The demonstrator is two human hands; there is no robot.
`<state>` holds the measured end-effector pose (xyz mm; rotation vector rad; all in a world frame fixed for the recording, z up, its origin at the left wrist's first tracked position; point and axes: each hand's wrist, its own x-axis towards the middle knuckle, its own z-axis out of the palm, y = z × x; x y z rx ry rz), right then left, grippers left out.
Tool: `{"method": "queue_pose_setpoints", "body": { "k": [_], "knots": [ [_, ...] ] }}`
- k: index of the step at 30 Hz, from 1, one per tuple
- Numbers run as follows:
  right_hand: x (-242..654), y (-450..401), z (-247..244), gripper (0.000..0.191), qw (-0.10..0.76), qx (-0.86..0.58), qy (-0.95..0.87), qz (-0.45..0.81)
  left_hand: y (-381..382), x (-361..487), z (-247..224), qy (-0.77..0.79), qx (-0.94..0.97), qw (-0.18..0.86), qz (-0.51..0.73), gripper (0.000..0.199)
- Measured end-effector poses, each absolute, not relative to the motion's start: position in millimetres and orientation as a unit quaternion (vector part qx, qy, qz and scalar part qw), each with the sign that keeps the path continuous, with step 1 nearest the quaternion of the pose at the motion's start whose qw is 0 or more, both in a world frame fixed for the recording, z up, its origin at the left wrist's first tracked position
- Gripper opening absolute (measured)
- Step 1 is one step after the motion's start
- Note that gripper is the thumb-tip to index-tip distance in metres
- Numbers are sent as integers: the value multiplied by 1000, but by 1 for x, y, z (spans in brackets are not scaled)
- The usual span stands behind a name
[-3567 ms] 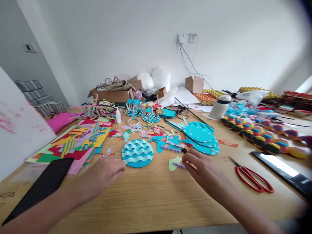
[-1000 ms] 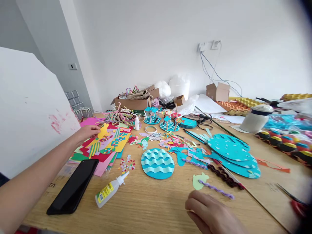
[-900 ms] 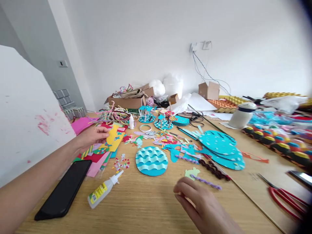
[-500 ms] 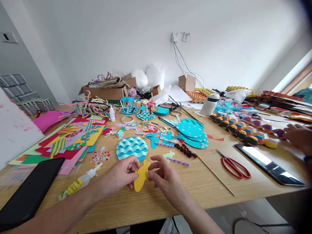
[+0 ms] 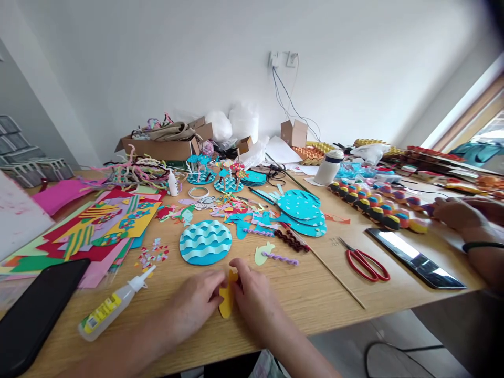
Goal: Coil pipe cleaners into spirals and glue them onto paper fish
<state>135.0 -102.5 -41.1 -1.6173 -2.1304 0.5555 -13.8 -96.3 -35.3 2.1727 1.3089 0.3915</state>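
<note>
Between my hands, just above the near part of the table, is a yellow paper fish cutout (image 5: 226, 303). My left hand (image 5: 199, 299) pinches its left edge between thumb and fingers. On its right side, my right hand (image 5: 254, 296) has its fingers closed on the paper, covering much of the upper end. Beyond them lies a blue paper disc with wavy light strips (image 5: 205, 242). A pale green fish cutout (image 5: 263, 253) and a purple twisted pipe cleaner (image 5: 281, 258) rest to the right of the disc. A glue bottle (image 5: 114, 307) lies left of my left forearm.
Red-handled scissors (image 5: 367, 264), a wooden stick (image 5: 334, 275) and a black tablet (image 5: 415, 257) lie to the right. Another person's hand (image 5: 459, 215) works at the far right. A black phone (image 5: 41, 315) and coloured paper sheets (image 5: 94, 226) are at left.
My right hand has come in closer and now covers more of the yellow fish, which appears narrower and more edge-on. The view has shifted slightly to the right.
</note>
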Motion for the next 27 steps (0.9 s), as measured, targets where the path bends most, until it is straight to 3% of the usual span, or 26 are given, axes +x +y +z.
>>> {"method": "queue_pose_setpoints", "body": {
  "k": [5,10,14,21,24,27],
  "knots": [
    [137,-106,-35,31,177,-583,-779,150,-112,-23,-18,506,845,166,45,25],
    [155,-111,-33,26,260,-553,-781,128,-118,-87,-4,578,808,59,98,24],
    [162,-118,-35,26,295,-514,-796,124,-125,-138,-9,649,756,-7,80,36],
    [149,-122,-34,29,239,-505,-812,173,-135,-149,-20,697,716,27,28,32],
    [147,-126,-32,28,250,-488,-813,198,-133,-148,-17,713,688,80,108,38],
    [142,-133,-29,24,274,-453,-817,229,-131,-137,-11,704,632,227,233,53]
  ]
}}
